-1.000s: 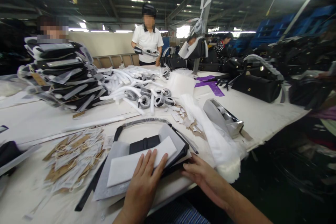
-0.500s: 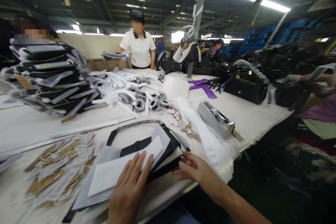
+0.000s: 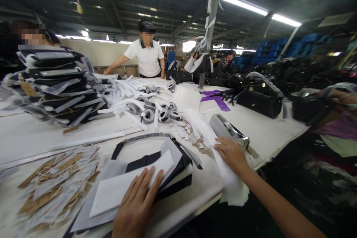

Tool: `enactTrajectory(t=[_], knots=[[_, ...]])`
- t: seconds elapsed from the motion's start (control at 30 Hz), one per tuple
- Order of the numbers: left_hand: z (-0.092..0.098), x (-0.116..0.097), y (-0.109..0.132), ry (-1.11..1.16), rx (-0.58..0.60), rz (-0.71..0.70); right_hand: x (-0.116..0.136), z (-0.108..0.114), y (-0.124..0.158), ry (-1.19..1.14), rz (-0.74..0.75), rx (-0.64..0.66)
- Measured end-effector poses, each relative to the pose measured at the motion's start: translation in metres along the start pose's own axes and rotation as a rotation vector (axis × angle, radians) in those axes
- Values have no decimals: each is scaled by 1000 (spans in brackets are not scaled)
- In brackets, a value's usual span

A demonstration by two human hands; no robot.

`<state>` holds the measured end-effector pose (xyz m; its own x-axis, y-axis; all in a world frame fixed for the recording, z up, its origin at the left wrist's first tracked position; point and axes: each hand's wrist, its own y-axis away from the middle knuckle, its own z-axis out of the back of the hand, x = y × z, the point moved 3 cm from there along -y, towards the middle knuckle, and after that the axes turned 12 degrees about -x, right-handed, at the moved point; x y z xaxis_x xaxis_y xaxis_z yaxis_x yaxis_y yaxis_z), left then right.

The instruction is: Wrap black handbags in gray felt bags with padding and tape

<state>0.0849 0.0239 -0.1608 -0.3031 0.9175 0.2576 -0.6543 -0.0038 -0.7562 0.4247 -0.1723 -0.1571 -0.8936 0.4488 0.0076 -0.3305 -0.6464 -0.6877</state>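
A black handbag (image 3: 185,156) lies on its side on the white table before me, its plastic-wrapped handle (image 3: 145,136) pointing away. A white foam sheet (image 3: 111,191) rests across it, with greyish translucent sheets underneath. My left hand (image 3: 138,199) lies flat on that foam sheet, fingers stretched out. To the right, my right hand (image 3: 231,156) rests on a long spread of thin white foam sheets (image 3: 232,189), fingers extended. Whether its fingertips pinch a sheet is not clear. Just beyond that hand stands a grey tape dispenser (image 3: 220,123).
Brown tags with strings (image 3: 60,182) lie in a heap at left. Behind them rises a stack of wrapped black bags (image 3: 58,89). White foam tubes (image 3: 125,91) and rolled grey-black strips (image 3: 147,113) fill the table's middle. Another black handbag (image 3: 259,98) stands at right. A co-worker (image 3: 147,57) stands opposite.
My right hand has left the handbag's right end and moved right and forward onto the white foam sheets. My left hand stays put. The co-worker opposite has lowered an arm to the table.
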Motion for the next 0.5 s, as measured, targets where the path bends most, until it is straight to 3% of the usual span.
enactTrajectory(t=[0.1, 0.2, 0.27, 0.4, 0.43, 0.5], knots=[[0, 3, -1, 8, 0, 9, 11, 9, -12, -40, -9, -47], [0, 10, -2, 19, -11, 41, 40, 24, -17, -244, -29, -62], [1, 16, -3, 38, -23, 82, 68, 36, -14, -450, -34, 42], [3, 27, -6, 91, -41, 168, 122, 52, 4, -801, 33, 412], [4, 28, -7, 100, -43, 183, 129, 52, 9, -827, 26, 458], [5, 30, -8, 111, -45, 198, 135, 44, 17, -757, -50, 413]])
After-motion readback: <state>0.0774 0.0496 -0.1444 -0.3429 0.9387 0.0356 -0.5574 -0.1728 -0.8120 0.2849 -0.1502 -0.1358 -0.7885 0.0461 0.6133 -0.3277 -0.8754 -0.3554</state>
